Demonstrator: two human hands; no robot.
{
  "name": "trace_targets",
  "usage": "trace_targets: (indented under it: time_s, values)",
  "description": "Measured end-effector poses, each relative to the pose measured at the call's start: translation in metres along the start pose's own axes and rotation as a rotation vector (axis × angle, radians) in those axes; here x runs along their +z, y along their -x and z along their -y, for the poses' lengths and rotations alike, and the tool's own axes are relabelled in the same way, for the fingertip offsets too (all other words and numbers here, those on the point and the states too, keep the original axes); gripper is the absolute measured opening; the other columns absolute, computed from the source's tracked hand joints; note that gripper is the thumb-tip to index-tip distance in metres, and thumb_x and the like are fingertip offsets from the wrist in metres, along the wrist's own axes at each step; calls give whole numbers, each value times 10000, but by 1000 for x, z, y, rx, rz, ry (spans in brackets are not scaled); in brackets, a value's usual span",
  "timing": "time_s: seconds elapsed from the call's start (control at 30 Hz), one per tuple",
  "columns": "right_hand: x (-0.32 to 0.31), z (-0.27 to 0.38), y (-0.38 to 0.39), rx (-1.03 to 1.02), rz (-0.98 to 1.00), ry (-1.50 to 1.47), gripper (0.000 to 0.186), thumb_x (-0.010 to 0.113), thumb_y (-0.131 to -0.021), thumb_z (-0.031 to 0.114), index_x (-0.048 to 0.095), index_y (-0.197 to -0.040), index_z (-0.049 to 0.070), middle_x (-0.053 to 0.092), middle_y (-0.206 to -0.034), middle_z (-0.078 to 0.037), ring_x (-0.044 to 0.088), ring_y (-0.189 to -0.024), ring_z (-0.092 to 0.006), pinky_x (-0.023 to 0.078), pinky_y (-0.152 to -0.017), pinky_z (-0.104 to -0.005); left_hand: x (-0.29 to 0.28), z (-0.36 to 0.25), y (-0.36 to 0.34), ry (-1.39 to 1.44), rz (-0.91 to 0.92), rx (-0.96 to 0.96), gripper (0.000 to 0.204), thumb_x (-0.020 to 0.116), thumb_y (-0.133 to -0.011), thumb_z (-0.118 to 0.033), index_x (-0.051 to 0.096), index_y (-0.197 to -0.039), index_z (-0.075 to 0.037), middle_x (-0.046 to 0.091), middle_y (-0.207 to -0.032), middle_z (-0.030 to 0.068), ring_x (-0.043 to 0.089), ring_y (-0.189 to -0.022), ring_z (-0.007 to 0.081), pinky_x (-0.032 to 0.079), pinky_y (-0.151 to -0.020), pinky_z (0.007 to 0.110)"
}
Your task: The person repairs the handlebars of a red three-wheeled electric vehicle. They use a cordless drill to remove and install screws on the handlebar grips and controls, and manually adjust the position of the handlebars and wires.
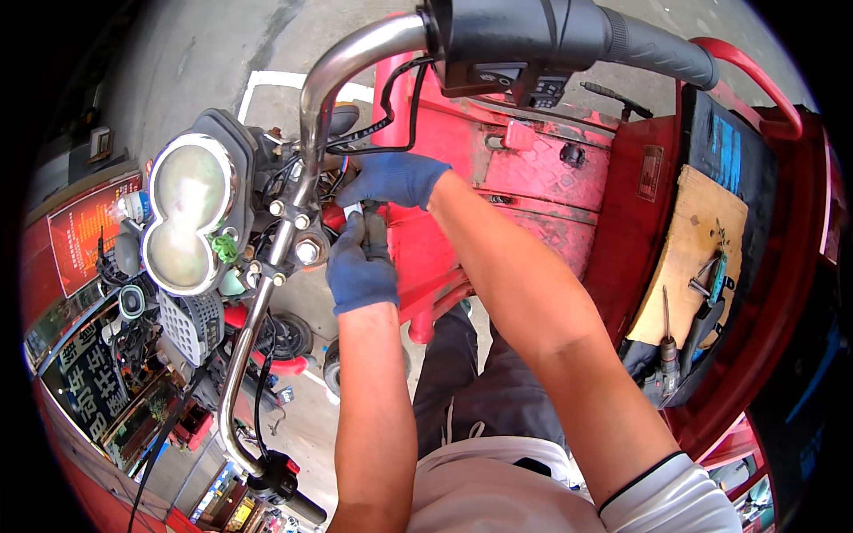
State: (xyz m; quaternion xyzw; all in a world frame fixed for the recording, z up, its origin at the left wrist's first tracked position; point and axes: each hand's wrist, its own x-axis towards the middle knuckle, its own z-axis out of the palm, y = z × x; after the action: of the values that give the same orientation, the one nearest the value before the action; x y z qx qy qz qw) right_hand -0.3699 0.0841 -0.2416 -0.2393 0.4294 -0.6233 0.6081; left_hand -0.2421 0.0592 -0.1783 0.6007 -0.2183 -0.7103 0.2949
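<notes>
Both my hands wear dark blue gloves and work close together, just behind the chrome handlebar (313, 133) of a red cargo tricycle. Pinched at the fingertips of my left hand (362, 271) is a small white piece (354, 210), perhaps a connector. My right hand (395, 180) reaches over from the right, its fingers curled down next to that piece; what they grip is hidden. Several thin wires (334, 176) run between the handlebar stem and my right fingers. A red part (333, 217) sits right beside my left fingertips.
A round twin gauge cluster (188, 213) stands left of the handlebar. The red floor (546, 186) of the tricycle lies to the right. On the seat, a piece of cardboard (697, 231) bears a screwdriver (668, 342) and teal-handled pliers (716, 277). A black grip (662, 53) juts across the top.
</notes>
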Motion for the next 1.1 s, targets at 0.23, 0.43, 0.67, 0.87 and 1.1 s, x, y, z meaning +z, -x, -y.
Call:
trace_targets:
  time_s: [0.23, 0.43, 0.67, 0.87, 1.1]
  values:
    - [9, 10, 15, -35, -130, 20, 307, 737, -775, 134, 640, -1020, -25, 655, -896, -78, 618, -813, -144, 504, -700, -299, -9, 2, -14, 78, -12, -24, 180, 581, -929, -5, 589, -1104, 39, 638, -1051, 120, 656, -933, 218, 602, -809, 288]
    - [16, 7, 13, -86, -190, -3, 372, 733, -761, 109, 641, -1105, -3, 662, -922, -87, 613, -847, -155, 491, -757, -293, 3, 3, -1, 13, 13, 35, 189, 567, -933, -23, 581, -1097, 70, 605, -1074, 139, 636, -945, 224, 591, -817, 286]
    - [17, -9, 8, -150, -224, 66, 361, 683, -808, 107, 642, -1158, 33, 664, -962, -65, 601, -888, -129, 492, -795, -289, 3, 8, -5, 41, 27, 64, 237, 567, -945, -50, 559, -1143, 80, 603, -1119, 155, 634, -977, 233, 583, -841, 284]
    - [10, -1, 33, -5, -225, -310, 285, 659, -865, 165, 653, -1093, -6, 666, -964, -77, 613, -885, -125, 489, -794, -276, 10, 5, 14, -50, 50, 65, 246, 499, -996, -143, 565, -1160, 27, 644, -1072, 151, 665, -948, 239, 587, -837, 324]
    - [37, -32, 25, -115, -166, -764, 320, 621, -894, 116, 584, -1187, -7, 647, -969, -65, 613, -852, -124, 498, -748, -257, -10, 1, -1, -61, 364, -33, 281, 442, -1030, -290, 584, -1121, -66, 638, -868, 62, 585, -695, 129, 501, -569, 241]
